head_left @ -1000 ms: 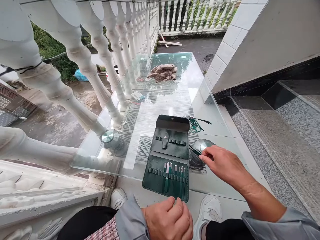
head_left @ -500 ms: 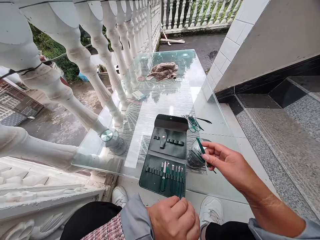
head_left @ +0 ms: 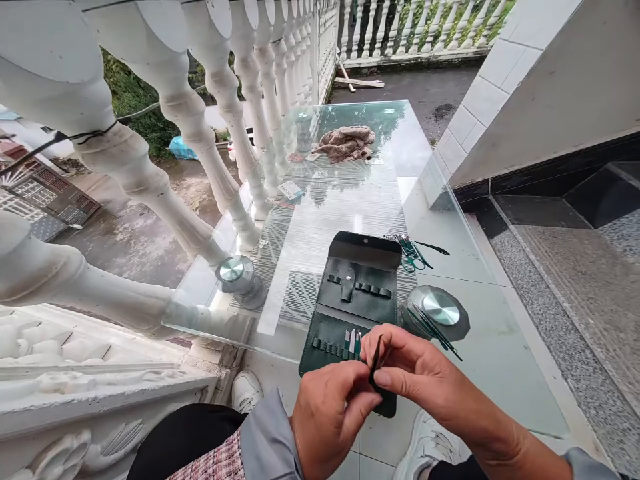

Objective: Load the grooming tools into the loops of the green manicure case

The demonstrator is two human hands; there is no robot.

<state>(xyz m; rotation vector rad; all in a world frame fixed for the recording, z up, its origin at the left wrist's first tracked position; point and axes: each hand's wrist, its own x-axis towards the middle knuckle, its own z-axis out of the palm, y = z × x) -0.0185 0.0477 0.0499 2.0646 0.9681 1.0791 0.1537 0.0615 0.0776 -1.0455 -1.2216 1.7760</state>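
With your right hand (head_left: 425, 383), you are pinching a slim dark tool (head_left: 376, 363) between thumb and fingers, above the near right part of the green manicure case (head_left: 370, 305). Your left hand (head_left: 327, 413) is meeting it there with bent fingers, seemingly to steady the tool, though you are hiding too much for me to tell whether those fingers are gripping it. The case is lying unfolded near the near edge of the glass desk (head_left: 460, 260), probably so its elastic loops (head_left: 327, 347) are facing you. Those loops are holding several metal-tipped tools (head_left: 353, 340) side by side, tips pointing far. Loose slim tools (head_left: 433, 327) are lying just right of the case, likely for your right hand's easy reach. Green-handled scissors (head_left: 411, 261) are resting beyond them, by the case's far right corner, apart from your hands.
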